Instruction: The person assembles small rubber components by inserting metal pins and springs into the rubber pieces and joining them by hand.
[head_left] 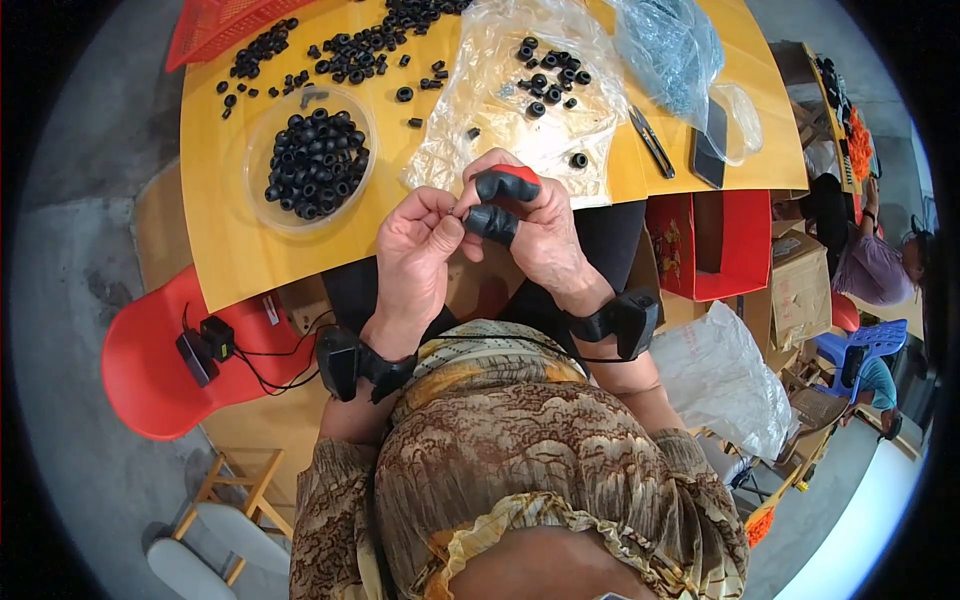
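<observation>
Just off the table's near edge, my two hands meet, fingertips together. My left hand (415,255) is closed in a pinch, thumb against fingers. My right hand (555,240) is closed too, with a black cover (492,223) on its thumb and a red-and-black cover (508,183) on its forefinger. Whatever lies between the fingertips is too small and hidden to name. Ahead of them, several small black ring-like parts (546,80) are scattered on a clear plastic bag (450,125). To the left stands a round clear tub (252,185) heaped with black parts (317,165).
The yellow table (225,255) also carries loose black parts (355,55), a red basket (215,30), snips (652,143), a dark phone (708,150) and a bluish plastic bag (675,60). A red chair (150,350) holds cabled devices. Right: a red box (740,245) and other people.
</observation>
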